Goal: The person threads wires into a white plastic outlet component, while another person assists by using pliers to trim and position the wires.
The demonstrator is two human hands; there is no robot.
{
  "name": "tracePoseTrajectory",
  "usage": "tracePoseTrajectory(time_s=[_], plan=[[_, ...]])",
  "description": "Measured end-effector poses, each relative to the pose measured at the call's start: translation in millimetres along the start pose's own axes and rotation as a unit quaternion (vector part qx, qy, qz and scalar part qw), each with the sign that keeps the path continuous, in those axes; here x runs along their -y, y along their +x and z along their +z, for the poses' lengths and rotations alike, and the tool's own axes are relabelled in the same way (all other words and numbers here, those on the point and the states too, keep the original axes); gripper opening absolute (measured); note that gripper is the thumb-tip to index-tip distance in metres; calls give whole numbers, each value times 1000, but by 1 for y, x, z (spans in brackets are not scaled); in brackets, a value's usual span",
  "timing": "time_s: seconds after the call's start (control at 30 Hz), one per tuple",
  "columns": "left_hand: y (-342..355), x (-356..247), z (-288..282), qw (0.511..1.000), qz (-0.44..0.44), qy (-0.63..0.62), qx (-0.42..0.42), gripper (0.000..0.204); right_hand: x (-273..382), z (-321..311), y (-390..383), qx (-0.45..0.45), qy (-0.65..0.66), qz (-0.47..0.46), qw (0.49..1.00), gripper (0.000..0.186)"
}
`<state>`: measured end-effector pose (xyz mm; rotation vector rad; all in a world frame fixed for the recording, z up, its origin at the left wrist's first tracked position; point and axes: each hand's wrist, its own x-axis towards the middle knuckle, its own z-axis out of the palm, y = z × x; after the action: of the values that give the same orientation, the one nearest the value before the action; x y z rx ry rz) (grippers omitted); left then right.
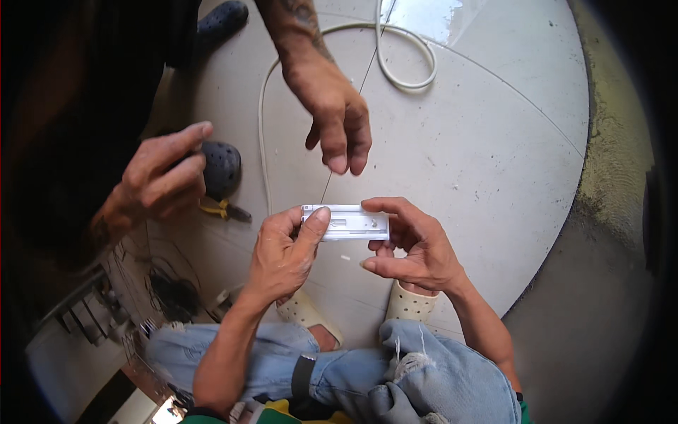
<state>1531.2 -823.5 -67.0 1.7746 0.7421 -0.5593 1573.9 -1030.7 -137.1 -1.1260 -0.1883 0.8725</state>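
Observation:
A white rectangular plastic housing point(353, 223) with a slot and a small round hole is held level between my hands, above the floor. My left hand point(282, 254) grips its left end, thumb pressed on the face. At the right end, my right hand point(417, 247) has its index finger along the top edge and other fingers curled behind the lower corner; its thumb points free below. Just beyond the housing hangs a co-worker's hand point(332, 113), fingers down and apart from it. The co-worker's other hand point(159, 173) is half curled at the left.
Yellow-handled pliers point(224, 210) lie on the pale tiled floor beside the co-worker's dark shoe point(222, 169). A white cable point(417, 85) loops at the far side. Dark tangled wire point(173, 290) lies at left. A small white piece point(345, 258) is below the housing.

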Motion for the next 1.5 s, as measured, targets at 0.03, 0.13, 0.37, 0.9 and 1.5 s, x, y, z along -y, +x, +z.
tracePoseTrajectory(time_s=[0.03,0.13,0.37,0.9,1.5], plan=[[-10,-1,-5,999,7,-21,35,38,10,0,-3,14,-74,24,997,57],[-41,8,-17,993,-46,-80,73,37,17,6,-7,50,-170,66,982,60],[-74,39,-10,988,-85,-93,86,29,1,24,-35,125,-256,-39,958,50],[-93,57,12,977,-105,-187,-7,24,-16,26,-55,97,-203,-30,974,48],[-91,65,13,964,-98,-244,47,28,-3,28,-53,166,-325,-31,930,48]])
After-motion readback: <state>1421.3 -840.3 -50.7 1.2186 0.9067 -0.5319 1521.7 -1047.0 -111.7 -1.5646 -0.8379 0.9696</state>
